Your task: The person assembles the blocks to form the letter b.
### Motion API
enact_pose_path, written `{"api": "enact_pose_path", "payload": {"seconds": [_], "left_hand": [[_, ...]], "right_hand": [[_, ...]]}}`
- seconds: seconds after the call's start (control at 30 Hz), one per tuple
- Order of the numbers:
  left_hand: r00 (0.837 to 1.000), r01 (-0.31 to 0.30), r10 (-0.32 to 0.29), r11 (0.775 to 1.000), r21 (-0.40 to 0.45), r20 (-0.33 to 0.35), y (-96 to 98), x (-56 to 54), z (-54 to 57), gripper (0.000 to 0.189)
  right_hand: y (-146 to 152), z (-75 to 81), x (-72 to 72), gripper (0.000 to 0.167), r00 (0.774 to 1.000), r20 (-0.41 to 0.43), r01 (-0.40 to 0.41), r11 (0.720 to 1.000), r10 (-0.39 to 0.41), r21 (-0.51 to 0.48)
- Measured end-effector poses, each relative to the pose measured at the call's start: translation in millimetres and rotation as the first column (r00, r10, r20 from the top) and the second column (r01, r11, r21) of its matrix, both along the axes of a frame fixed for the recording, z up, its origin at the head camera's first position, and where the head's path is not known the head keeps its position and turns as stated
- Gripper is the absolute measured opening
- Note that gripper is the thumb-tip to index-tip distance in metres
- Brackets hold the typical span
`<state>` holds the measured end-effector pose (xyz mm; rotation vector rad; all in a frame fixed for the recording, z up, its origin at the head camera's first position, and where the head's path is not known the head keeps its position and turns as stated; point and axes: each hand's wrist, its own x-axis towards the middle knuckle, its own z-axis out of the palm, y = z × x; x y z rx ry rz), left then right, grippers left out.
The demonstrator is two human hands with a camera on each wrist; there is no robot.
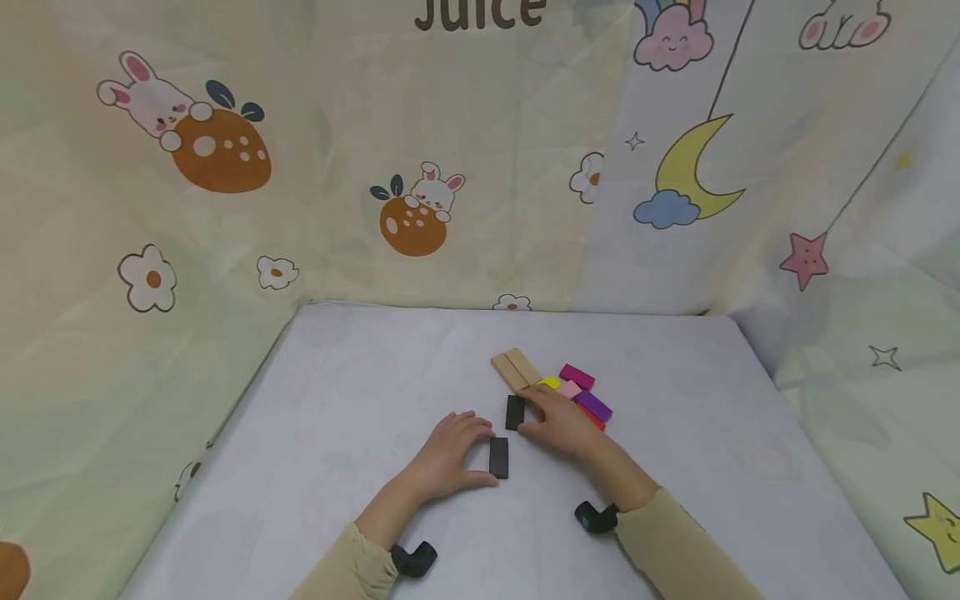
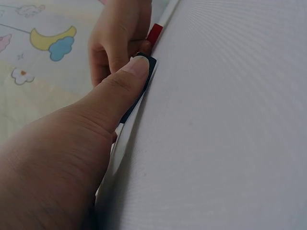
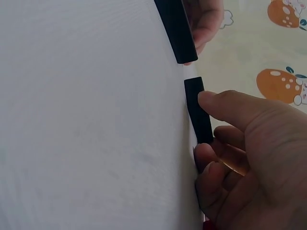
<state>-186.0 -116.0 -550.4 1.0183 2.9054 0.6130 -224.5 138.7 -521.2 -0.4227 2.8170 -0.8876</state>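
My left hand (image 1: pixel 447 458) pinches a black block (image 1: pixel 498 459) lengthwise, thumb at its near end and fingertips at its far end. Just beyond and slightly to the right lies a second black block (image 1: pixel 514 412), which my right hand (image 1: pixel 561 423) pinches the same way. Both blocks lie on the white table with a small gap between them. In the left wrist view the thumb covers one end of the left black block (image 2: pixel 138 93). The right wrist view shows the right thumb against its black block (image 3: pixel 196 108), the other black block (image 3: pixel 175 31) above it.
Two light wooden blocks (image 1: pixel 516 368) lie side by side behind the right hand. Near them are a yellow block (image 1: pixel 550 382), a pink block (image 1: pixel 569 389), a magenta block (image 1: pixel 577 377), a purple block (image 1: pixel 594 406) and a red block (image 1: pixel 597 422). A printed curtain (image 1: pixel 480 275) closes off the table's back.
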Motion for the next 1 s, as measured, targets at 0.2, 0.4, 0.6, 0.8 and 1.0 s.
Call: {"api": "enact_pose_path", "payload": {"seconds": [0.2,0.4,0.6,0.8,1.0], "left_hand": [[1.0,0.001,-0.001,1.0,0.006,-0.001,-0.4,0.0,-0.3,0.073],[1.0,0.011,-0.01,1.0,0.017,-0.014,-0.6,0.5,1.7,0.073],[1.0,0.009,-0.009,0.998,0.057,-0.012,-2.1,-0.5,-0.2,0.073],[1.0,0.011,-0.01,0.997,0.071,-0.018,-2.3,-1.9,-2.4,0.067],[0.999,0.015,-0.013,0.997,0.072,-0.031,-2.0,-1.9,-2.0,0.068]], "right_hand": [[0,0.6,1.2,0.062,0.999,-0.023,-0.022,1.0,0.022,-0.007],[-1,1.1,3.0,0.062,0.997,-0.05,-0.051,0.998,0.05,-0.024],[-5,-1.9,3.6,0.062,0.994,-0.075,-0.078,0.995,0.074,-0.054],[-9,-4.8,4.2,0.058,0.993,-0.067,-0.105,0.991,0.1,-0.083],[-10,-7.9,4.6,0.055,0.993,-0.056,-0.103,0.992,0.099,-0.066]]}}
